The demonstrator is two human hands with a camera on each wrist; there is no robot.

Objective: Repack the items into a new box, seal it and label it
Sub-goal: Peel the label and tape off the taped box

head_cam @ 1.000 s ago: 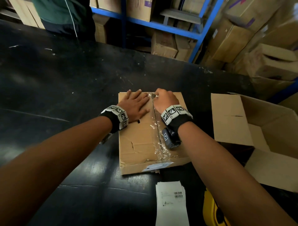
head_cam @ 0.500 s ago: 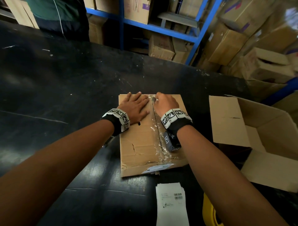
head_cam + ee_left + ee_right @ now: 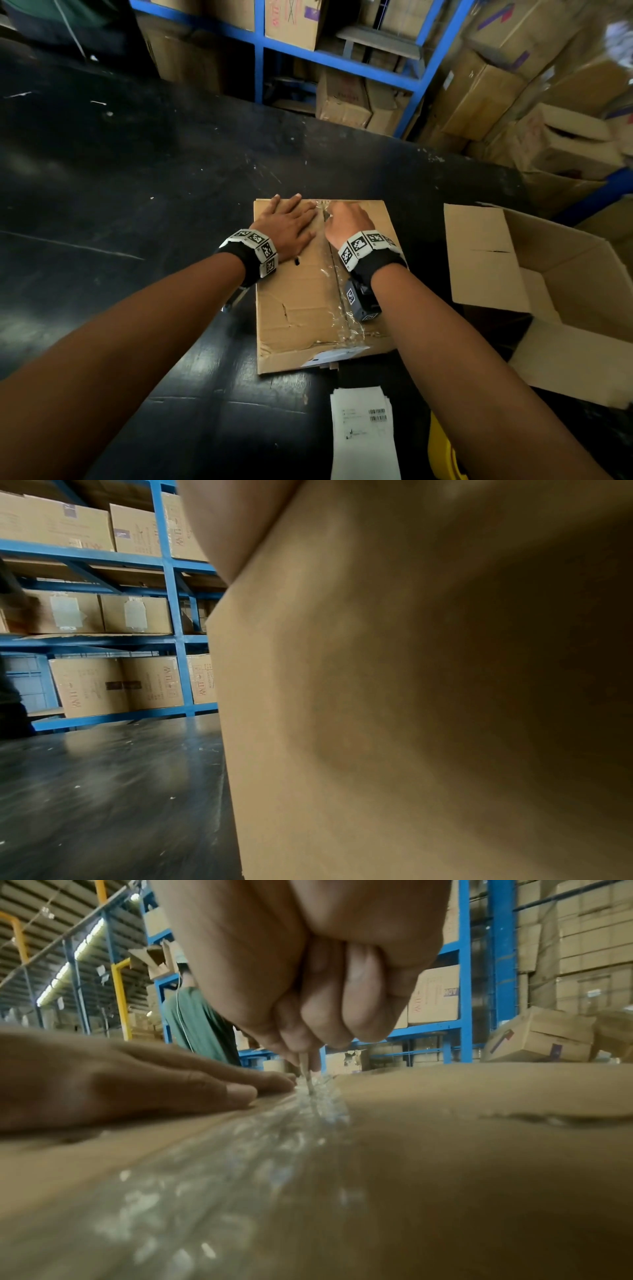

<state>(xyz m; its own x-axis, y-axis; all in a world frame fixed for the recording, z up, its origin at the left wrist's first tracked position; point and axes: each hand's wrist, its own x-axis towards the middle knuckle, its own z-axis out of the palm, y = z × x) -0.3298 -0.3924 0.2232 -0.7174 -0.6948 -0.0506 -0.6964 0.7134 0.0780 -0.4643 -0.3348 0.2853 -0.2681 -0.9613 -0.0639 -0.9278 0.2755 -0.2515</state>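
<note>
A worn, taped cardboard box (image 3: 301,308) lies flat on the black table (image 3: 137,205). My left hand (image 3: 291,222) presses flat on its top, left of the clear tape seam (image 3: 337,274). My right hand (image 3: 346,219) is curled in a fist round a thin blade (image 3: 308,1074), whose tip is stuck into the tape seam (image 3: 318,1104) near the box's far edge. The left hand (image 3: 137,1080) lies flat beside the blade. An empty open box (image 3: 534,294) stands to the right. The left wrist view is filled by the box's side (image 3: 377,723).
A stack of white labels (image 3: 363,431) lies at the table's near edge, with a yellow object (image 3: 442,455) beside it. Blue shelving (image 3: 342,61) and stacked cartons (image 3: 513,85) stand beyond the table. A person in a green shirt (image 3: 195,1026) stands at the far left.
Both hands stay at the far end of the seam; the right fist has shifted slightly toward me along the tape. My head has tilted a little.
</note>
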